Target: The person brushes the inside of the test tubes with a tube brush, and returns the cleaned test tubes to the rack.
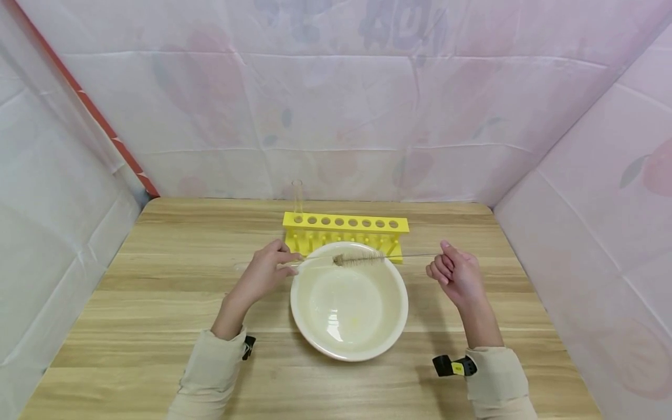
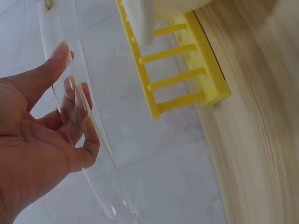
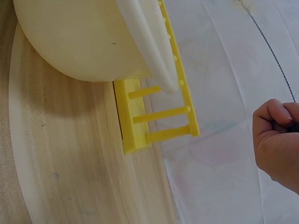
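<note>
My left hand point(image 1: 270, 267) pinches a clear glass test tube point(image 2: 100, 186) between thumb and fingers, holding it roughly level over the left rim of a cream basin point(image 1: 346, 353). The fingers of my right hand point(image 1: 455, 271) curl round the thin twisted-wire handle point(image 3: 274, 56) of a test tube brush point(image 1: 362, 258). Its bristles lie over the basin's far side, with the tip at the tube's mouth; how far the tip goes inside cannot be told. Behind the basin stands a yellow test tube rack point(image 1: 346, 223), partly hidden by it.
One upright test tube point(image 1: 297, 198) stands in the rack's leftmost hole. Rack and basin rest on a wooden table point(image 1: 157, 303). Pale patterned sheets point(image 1: 336, 116) enclose the table at the back and both sides.
</note>
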{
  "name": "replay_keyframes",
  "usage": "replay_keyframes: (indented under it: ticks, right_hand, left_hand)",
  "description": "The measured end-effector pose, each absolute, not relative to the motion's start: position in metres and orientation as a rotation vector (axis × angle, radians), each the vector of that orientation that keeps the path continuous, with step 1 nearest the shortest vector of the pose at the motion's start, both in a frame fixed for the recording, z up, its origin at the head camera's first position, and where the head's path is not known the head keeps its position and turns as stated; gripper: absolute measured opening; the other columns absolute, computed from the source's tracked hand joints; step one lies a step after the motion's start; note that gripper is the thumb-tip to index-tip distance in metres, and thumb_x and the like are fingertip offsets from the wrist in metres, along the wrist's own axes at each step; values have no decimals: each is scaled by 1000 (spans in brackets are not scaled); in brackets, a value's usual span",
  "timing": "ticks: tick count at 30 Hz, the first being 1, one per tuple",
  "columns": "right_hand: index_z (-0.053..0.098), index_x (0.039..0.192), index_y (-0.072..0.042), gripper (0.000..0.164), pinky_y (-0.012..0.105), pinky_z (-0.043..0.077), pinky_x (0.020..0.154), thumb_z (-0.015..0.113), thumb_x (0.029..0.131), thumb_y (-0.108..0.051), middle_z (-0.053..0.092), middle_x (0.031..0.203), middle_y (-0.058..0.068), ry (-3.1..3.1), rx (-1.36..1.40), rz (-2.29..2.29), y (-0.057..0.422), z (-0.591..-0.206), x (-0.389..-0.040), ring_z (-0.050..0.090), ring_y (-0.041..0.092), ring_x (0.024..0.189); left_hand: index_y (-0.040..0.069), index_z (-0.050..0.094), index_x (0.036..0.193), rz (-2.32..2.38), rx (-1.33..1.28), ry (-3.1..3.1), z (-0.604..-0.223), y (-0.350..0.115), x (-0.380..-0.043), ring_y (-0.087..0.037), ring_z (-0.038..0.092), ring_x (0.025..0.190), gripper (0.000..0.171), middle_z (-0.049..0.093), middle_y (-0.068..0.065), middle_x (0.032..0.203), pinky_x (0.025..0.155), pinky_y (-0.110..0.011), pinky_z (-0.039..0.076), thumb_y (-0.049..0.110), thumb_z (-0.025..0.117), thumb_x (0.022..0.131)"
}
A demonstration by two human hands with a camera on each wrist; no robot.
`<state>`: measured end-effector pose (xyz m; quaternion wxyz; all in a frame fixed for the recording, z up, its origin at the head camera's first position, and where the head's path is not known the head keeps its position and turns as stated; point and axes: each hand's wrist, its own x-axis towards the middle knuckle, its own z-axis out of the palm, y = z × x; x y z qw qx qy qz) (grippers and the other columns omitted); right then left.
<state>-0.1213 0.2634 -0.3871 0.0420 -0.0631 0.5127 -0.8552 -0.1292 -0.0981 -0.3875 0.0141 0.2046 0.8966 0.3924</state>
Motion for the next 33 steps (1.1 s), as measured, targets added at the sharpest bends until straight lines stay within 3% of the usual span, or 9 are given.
replay_keyframes:
  ticks: [7, 14, 28, 33]
  right_hand:
    - [18, 53, -6, 49, 29, 20, 51, 28, 101, -9, 18, 47, 6, 1606, -180, -2546, 256, -390, -121, 20, 18, 39]
    - [20, 50, -6, 52, 23, 32, 50, 35, 100, -9, 21, 44, 3, 1785, -35, -2506, 252, -391, -120, 28, 12, 37]
    - [22, 51, -4, 52, 22, 33, 51, 35, 100, -12, 24, 45, 4, 1800, -33, -2468, 253, -388, -118, 27, 16, 39]
    - [30, 51, -3, 50, 22, 33, 49, 37, 100, -12, 25, 47, 6, 1799, -10, -2436, 255, -388, -118, 27, 18, 42]
  left_hand:
    - [4, 69, 105, 1106, 681, 2835, -386, -92, -129, -17, 45, 74, 29, 50, -5, 86, 66, -31, 38, 6, 72, 76]
    - [4, 69, 105, 1102, 702, 2839, -385, -96, -128, -17, 45, 73, 29, 53, -10, 88, 62, -28, 40, 5, 72, 76]
    - [5, 67, 109, 1112, 627, 2817, -379, -99, -126, -16, 46, 72, 31, 53, -5, 84, 61, -28, 40, 8, 70, 78]
    - [4, 67, 109, 1132, 661, 2819, -380, -99, -126, -15, 45, 70, 31, 54, -6, 83, 59, -27, 40, 7, 71, 78]
